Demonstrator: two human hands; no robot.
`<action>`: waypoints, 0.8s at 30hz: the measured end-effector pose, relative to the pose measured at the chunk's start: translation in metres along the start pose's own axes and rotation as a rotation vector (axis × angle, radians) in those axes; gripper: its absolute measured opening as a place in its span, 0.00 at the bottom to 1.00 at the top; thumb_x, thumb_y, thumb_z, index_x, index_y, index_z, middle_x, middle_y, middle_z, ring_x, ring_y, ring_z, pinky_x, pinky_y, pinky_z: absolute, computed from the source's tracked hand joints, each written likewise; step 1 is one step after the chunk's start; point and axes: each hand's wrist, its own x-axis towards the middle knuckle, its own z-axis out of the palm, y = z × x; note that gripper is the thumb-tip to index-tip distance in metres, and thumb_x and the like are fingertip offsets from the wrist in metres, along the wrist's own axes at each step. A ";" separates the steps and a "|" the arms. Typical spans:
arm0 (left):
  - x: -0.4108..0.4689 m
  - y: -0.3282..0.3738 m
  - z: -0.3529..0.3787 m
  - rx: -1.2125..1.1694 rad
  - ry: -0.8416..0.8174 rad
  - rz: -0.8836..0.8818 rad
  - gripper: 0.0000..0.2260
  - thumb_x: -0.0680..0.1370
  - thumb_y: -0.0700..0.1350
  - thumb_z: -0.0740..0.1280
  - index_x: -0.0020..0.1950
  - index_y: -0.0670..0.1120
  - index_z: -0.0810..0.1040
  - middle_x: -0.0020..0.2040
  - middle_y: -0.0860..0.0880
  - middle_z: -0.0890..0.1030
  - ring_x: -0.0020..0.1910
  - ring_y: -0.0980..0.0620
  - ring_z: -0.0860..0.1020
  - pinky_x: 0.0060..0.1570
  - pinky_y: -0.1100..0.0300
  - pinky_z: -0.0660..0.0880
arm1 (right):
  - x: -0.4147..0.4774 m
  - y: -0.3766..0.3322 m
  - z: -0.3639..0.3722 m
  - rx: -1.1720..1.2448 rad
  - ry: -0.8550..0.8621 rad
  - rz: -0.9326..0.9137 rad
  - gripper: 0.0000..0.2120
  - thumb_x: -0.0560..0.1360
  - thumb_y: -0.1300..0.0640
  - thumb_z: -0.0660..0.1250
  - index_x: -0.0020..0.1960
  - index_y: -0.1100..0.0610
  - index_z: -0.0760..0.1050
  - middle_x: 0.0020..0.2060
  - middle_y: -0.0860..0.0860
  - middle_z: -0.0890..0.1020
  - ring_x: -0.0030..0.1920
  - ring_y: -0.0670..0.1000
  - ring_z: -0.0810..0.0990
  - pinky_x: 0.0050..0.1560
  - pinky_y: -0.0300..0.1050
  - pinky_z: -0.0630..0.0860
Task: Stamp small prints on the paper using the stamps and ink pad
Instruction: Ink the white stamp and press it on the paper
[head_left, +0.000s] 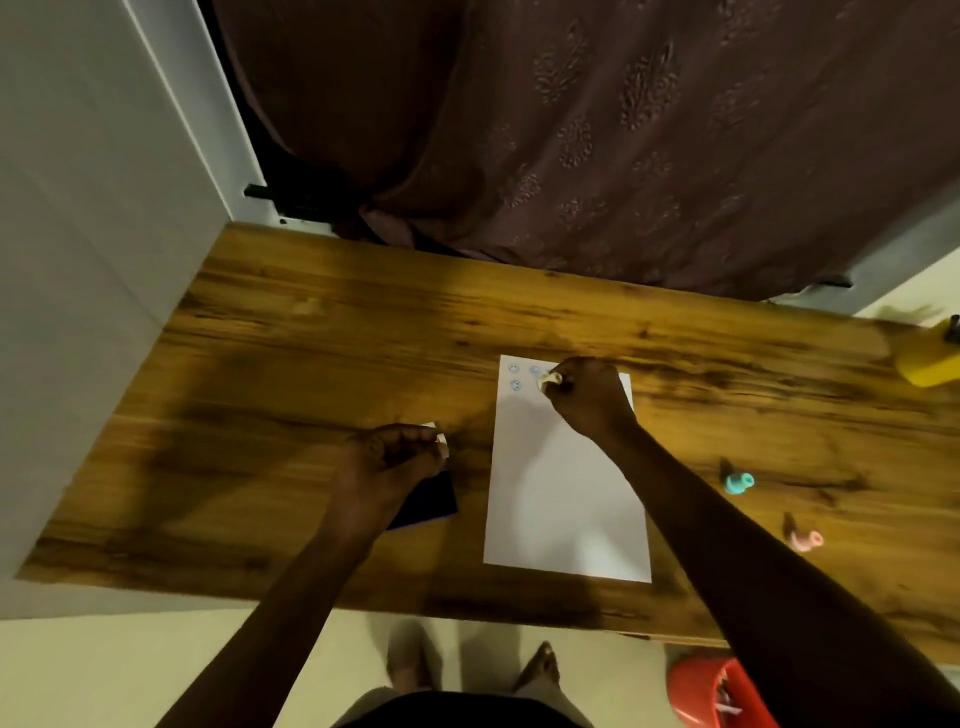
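Hiding most of the ink pad (426, 501) — left hand (387, 457), blurred.

This looks like a room in a home rather than a workplace. A wood-grain table (322, 332) stands pushed toward a wall, and at twelve o'clock a patterned maroon curtain (597, 130) hangs down behind it, beside a white door or window frame (208, 104) at ten o'clock. The floor (130, 670) at six o'clock is plain and pale, and the person stands on it barefoot. A red plastic bin (706, 686) sits at five o'clock.
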 end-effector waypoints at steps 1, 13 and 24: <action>0.001 -0.001 0.004 -0.001 -0.011 0.004 0.07 0.74 0.44 0.79 0.50 0.52 0.89 0.46 0.50 0.90 0.47 0.49 0.89 0.47 0.60 0.84 | 0.004 0.003 0.001 -0.043 -0.002 -0.010 0.12 0.78 0.54 0.71 0.55 0.63 0.83 0.52 0.60 0.86 0.52 0.59 0.84 0.46 0.41 0.75; 0.017 0.004 0.019 -0.018 -0.057 0.007 0.07 0.75 0.39 0.77 0.51 0.48 0.88 0.47 0.47 0.90 0.48 0.47 0.89 0.53 0.54 0.84 | 0.021 -0.004 0.018 -0.227 -0.066 -0.094 0.13 0.79 0.55 0.69 0.60 0.62 0.79 0.58 0.60 0.83 0.58 0.60 0.82 0.61 0.51 0.79; 0.026 0.000 0.024 -0.001 -0.051 0.010 0.08 0.75 0.41 0.78 0.48 0.55 0.88 0.47 0.49 0.90 0.47 0.50 0.89 0.50 0.55 0.84 | 0.027 0.002 0.032 -0.271 -0.066 -0.037 0.17 0.78 0.53 0.71 0.63 0.60 0.78 0.59 0.58 0.82 0.60 0.59 0.81 0.61 0.49 0.77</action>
